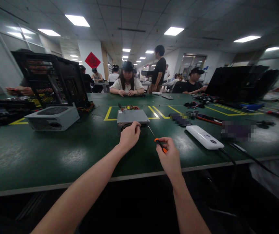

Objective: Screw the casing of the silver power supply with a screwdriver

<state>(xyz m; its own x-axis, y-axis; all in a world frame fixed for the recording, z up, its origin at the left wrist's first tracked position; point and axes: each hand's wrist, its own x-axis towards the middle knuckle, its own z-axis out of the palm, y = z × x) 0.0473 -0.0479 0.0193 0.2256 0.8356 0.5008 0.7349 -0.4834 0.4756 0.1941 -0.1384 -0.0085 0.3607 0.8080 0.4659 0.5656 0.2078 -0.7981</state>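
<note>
A grey computer power supply unit point(133, 115) sits on the green table in front of me, with colored cables point(129, 107) bunched behind it. My left hand point(130, 134) is at its near face, fingers curled and thumb against the index finger. Whatever may be between those fingertips is too small to make out. A screwdriver point(161, 145) with an orange and black handle is gripped in my right hand point(170, 156). Its thin shaft points up and left, the tip close to the unit's right near corner; whether it touches cannot be told.
Left stand another power supply unit point(53, 118) and an open black computer case point(54, 78). On the right lie a white device point(204, 137) with a cable and a dark phone-like object point(209, 119). Dark monitors point(229, 83) rise beyond. A person point(127, 81) sits opposite.
</note>
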